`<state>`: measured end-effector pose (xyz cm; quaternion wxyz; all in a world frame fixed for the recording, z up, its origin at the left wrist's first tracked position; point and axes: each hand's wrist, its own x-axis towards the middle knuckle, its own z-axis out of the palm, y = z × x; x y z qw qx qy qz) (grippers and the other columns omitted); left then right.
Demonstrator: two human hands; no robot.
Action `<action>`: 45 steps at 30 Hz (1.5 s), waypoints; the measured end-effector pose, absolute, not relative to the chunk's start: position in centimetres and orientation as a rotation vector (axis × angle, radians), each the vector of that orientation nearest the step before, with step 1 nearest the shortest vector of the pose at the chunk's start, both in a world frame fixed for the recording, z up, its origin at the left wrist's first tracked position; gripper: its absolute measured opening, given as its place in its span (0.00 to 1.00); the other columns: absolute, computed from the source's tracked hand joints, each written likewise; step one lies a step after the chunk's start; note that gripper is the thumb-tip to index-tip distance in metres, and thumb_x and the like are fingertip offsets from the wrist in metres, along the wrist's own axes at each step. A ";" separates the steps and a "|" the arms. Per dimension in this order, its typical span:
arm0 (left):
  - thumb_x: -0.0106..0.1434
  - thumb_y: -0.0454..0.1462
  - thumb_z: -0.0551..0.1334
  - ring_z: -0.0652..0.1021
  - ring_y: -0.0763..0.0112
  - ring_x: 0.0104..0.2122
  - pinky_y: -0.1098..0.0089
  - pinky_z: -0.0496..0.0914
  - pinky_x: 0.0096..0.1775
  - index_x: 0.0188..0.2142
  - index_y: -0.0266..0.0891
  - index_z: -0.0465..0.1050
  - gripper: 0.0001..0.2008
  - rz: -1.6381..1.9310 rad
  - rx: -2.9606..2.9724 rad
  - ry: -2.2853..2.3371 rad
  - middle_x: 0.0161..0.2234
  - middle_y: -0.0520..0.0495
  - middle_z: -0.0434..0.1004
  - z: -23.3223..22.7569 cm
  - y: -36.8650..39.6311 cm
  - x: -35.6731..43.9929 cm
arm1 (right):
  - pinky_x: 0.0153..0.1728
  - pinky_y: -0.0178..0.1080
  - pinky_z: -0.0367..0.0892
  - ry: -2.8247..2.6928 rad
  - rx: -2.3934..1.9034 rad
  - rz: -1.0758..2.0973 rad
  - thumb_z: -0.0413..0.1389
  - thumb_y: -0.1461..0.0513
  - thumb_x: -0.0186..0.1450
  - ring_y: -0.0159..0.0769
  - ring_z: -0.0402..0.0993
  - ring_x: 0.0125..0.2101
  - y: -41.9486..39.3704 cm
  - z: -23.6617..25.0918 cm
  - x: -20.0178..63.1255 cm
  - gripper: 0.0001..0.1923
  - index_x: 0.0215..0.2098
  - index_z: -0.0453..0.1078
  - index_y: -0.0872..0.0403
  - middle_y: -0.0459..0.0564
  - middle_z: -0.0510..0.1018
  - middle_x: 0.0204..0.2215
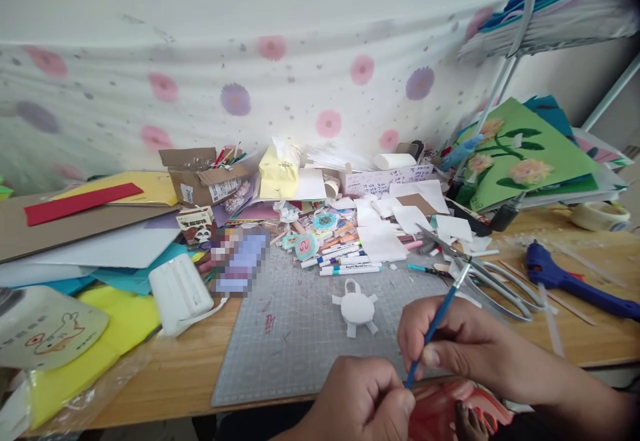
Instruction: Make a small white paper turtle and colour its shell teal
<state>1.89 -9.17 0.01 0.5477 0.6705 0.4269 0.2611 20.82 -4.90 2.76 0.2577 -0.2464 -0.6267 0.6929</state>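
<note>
Blue-handled paintbrush [440, 314] pinched in closed right hand [450, 344], left hand [365, 404] fisted at its tip.
White paper turtle [356, 308] cut out, unpainted, at eleven o'clock on bench [170, 368].

Two bare hands show at the bottom edge of the view, seen from above by the person they belong to. The left hand [363, 398] has no ring, watch, glove or sleeve on the part in view, and its knuckles and short fingers are plainly visible. The right hand [453, 344] is also uncovered, with a short, unpainted thumbnail, and the forearm behind it runs bare to the lower right corner, with no cuff or band showing anywhere along it.
</note>
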 end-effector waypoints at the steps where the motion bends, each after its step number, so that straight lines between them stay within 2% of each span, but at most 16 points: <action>1: 0.53 0.41 0.53 0.57 0.79 0.16 0.74 0.50 0.20 0.17 0.40 0.54 0.13 0.600 1.619 1.025 0.14 0.56 0.53 0.2 -9.2 1.9 | 0.32 0.32 0.62 -1.695 -0.672 1.896 0.57 0.60 0.63 0.29 0.69 0.29 -5.0 2.8 20.8 0.06 0.33 0.69 0.57 0.46 0.73 0.27; 5: 0.49 0.32 0.55 0.56 0.79 0.16 0.74 0.49 0.20 0.15 0.40 0.51 0.12 0.577 1.752 1.093 0.13 0.58 0.49 0.4 -9.4 2.2 | 0.30 0.31 0.62 -1.708 -0.695 1.918 0.57 0.59 0.63 0.28 0.69 0.28 -5.3 2.9 20.9 0.07 0.33 0.69 0.57 0.47 0.73 0.27; 8: 0.48 0.30 0.55 0.55 0.79 0.16 0.74 0.48 0.20 0.15 0.40 0.49 0.13 0.608 1.840 1.106 0.14 0.58 0.49 0.4 -9.4 2.4 | 0.28 0.31 0.61 -1.759 -0.732 1.848 0.57 0.57 0.62 0.29 0.67 0.26 -5.3 3.0 20.8 0.10 0.32 0.69 0.57 0.47 0.72 0.25; 11: 0.51 0.32 0.54 0.57 0.79 0.16 0.75 0.50 0.19 0.16 0.41 0.49 0.13 0.634 1.845 1.059 0.14 0.57 0.51 0.4 -9.4 2.4 | 0.25 0.31 0.60 -1.814 -0.787 1.705 0.57 0.55 0.61 0.28 0.64 0.23 -5.3 3.0 20.8 0.12 0.31 0.68 0.57 0.45 0.70 0.23; 14: 0.56 0.35 0.52 0.64 0.78 0.15 0.77 0.56 0.20 0.17 0.41 0.52 0.13 0.582 1.738 1.016 0.13 0.55 0.58 0.4 -9.5 2.4 | 0.23 0.30 0.59 -1.879 -0.806 1.568 0.57 0.55 0.62 0.27 0.62 0.22 -5.4 2.8 20.9 0.12 0.29 0.68 0.57 0.44 0.68 0.22; 17: 0.56 0.36 0.52 0.68 0.77 0.15 0.78 0.60 0.20 0.18 0.41 0.56 0.12 0.506 1.606 1.016 0.14 0.54 0.63 0.2 -9.6 2.4 | 0.23 0.30 0.58 -1.924 -0.810 1.482 0.56 0.56 0.63 0.27 0.61 0.22 -5.5 2.7 21.1 0.12 0.28 0.68 0.57 0.43 0.67 0.21; 21: 0.55 0.38 0.54 0.68 0.78 0.15 0.78 0.61 0.18 0.20 0.40 0.60 0.09 0.517 1.405 1.011 0.15 0.53 0.66 0.2 -9.8 2.5 | 0.22 0.30 0.55 -1.890 -0.817 1.482 0.57 0.56 0.62 0.26 0.58 0.20 -5.6 2.8 21.3 0.12 0.27 0.67 0.56 0.41 0.65 0.19; 26: 0.54 0.40 0.57 0.66 0.79 0.14 0.79 0.61 0.18 0.21 0.39 0.60 0.10 0.591 1.299 0.984 0.15 0.53 0.67 0.4 -10.0 2.7 | 0.23 0.32 0.57 -1.770 -0.811 1.582 0.57 0.55 0.61 0.28 0.60 0.22 -5.8 2.8 21.4 0.12 0.28 0.67 0.56 0.44 0.67 0.21; 30: 0.54 0.42 0.56 0.67 0.77 0.15 0.77 0.61 0.19 0.20 0.40 0.60 0.11 0.588 1.335 0.949 0.16 0.51 0.67 0.5 -10.0 2.5 | 0.24 0.32 0.57 -1.804 -0.798 1.537 0.58 0.56 0.61 0.28 0.60 0.23 -5.7 2.6 21.7 0.11 0.28 0.68 0.55 0.44 0.67 0.22; 33: 0.58 0.40 0.53 0.66 0.75 0.17 0.75 0.59 0.22 0.18 0.41 0.57 0.13 0.638 1.599 0.943 0.16 0.51 0.65 0.5 -10.0 2.2 | 0.24 0.32 0.58 -1.825 -0.798 1.500 0.58 0.57 0.61 0.29 0.61 0.23 -5.7 2.4 21.8 0.10 0.27 0.69 0.55 0.44 0.67 0.22; 38: 0.56 0.36 0.57 0.55 0.75 0.17 0.69 0.49 0.23 0.16 0.41 0.48 0.18 0.662 2.000 1.026 0.15 0.54 0.53 -0.1 -9.7 1.9 | 0.22 0.31 0.57 -1.745 -0.774 1.562 0.59 0.57 0.60 0.27 0.61 0.21 -6.0 2.2 21.4 0.11 0.25 0.68 0.55 0.43 0.67 0.21; 45: 0.55 0.37 0.57 0.58 0.76 0.16 0.71 0.50 0.20 0.15 0.41 0.52 0.16 0.712 1.757 1.213 0.14 0.55 0.54 -0.9 -9.6 2.1 | 0.25 0.33 0.59 -1.774 -0.935 1.330 0.59 0.58 0.60 0.30 0.63 0.24 -6.1 1.9 21.0 0.09 0.26 0.69 0.54 0.44 0.68 0.21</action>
